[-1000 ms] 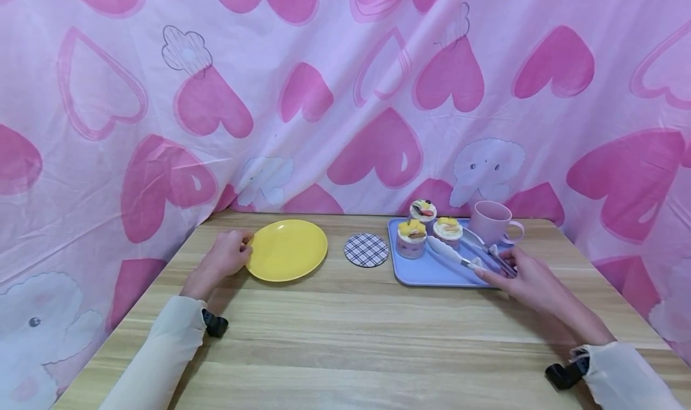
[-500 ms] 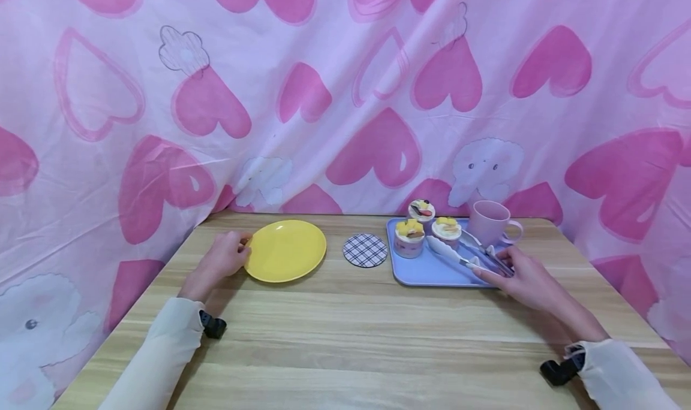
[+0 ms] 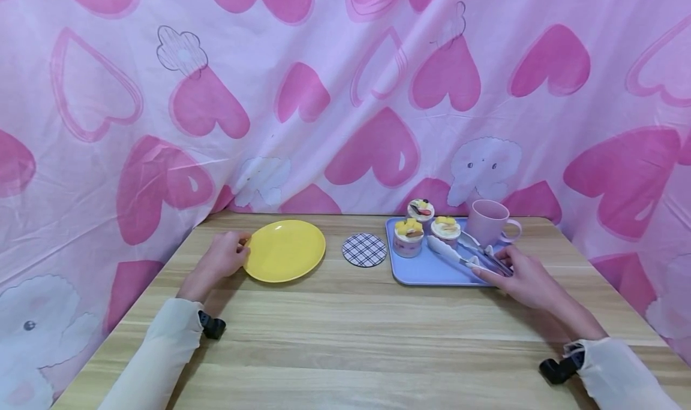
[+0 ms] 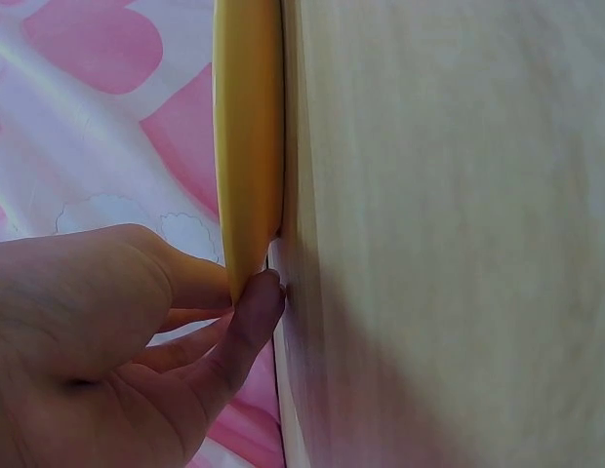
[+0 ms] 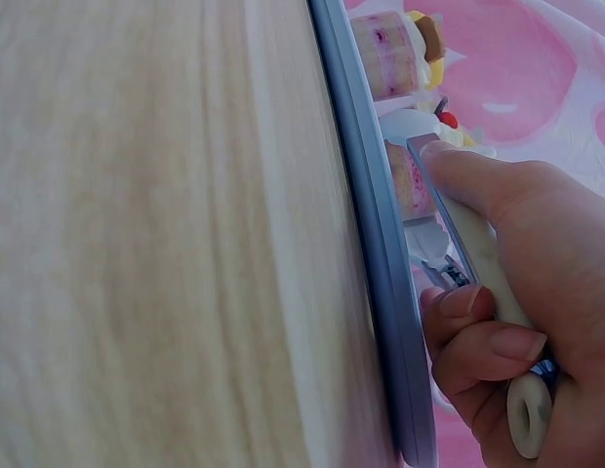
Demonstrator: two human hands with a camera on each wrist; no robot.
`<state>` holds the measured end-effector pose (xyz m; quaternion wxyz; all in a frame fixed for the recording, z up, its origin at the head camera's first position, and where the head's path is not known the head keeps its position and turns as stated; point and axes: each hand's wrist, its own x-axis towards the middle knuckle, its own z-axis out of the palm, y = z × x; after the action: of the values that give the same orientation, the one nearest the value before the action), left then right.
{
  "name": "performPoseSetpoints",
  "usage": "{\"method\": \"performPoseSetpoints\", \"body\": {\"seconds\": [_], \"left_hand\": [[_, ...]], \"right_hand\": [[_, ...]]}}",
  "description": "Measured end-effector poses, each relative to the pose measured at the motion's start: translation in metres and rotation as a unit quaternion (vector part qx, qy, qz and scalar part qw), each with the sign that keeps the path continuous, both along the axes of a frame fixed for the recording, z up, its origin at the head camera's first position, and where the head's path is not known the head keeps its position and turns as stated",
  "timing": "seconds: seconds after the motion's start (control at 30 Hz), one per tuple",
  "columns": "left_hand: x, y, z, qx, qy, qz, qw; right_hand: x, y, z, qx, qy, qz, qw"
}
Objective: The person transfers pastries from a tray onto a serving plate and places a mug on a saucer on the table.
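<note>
On the left of the table, my left hand [image 3: 220,259] pinches the near-left rim of a yellow plate [image 3: 285,251]. The left wrist view shows the plate [image 4: 249,127] edge-on between thumb and fingers, low against the wood. My right hand [image 3: 531,281] grips a pair of tongs [image 3: 450,253] over a blue tray [image 3: 426,272]; the arms of the tongs are spread. Their light handle [image 5: 488,263] runs along the thumb in the right wrist view. Several small dessert cups stand close by, the front one [image 3: 408,242] left of the tongs' tips and another [image 3: 445,231] just behind them.
A third dessert cup [image 3: 420,211] sits at the tray's back left corner. The pink mug [image 3: 488,221] stands at the back right of the tray, handle to the right. Between plate and tray lies a round checked coaster [image 3: 364,250]. A pink heart-patterned cloth [image 3: 372,146] hangs behind the table.
Almost nothing differs. The whole head view has shifted slightly, while both hands keep their holds on the plate and the tongs.
</note>
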<state>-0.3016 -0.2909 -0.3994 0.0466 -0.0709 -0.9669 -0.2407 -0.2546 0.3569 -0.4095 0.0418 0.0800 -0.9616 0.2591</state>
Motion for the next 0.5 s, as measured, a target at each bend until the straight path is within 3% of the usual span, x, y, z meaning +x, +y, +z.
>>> {"method": "performPoseSetpoints", "body": {"seconds": [0.5], "left_hand": [[0.0017,0.0011,0.0009,0.002,0.001,0.004,1.0]], "right_hand": [[-0.0019,0.0015,-0.0002,-0.003,0.001,-0.006,1.0]]}}
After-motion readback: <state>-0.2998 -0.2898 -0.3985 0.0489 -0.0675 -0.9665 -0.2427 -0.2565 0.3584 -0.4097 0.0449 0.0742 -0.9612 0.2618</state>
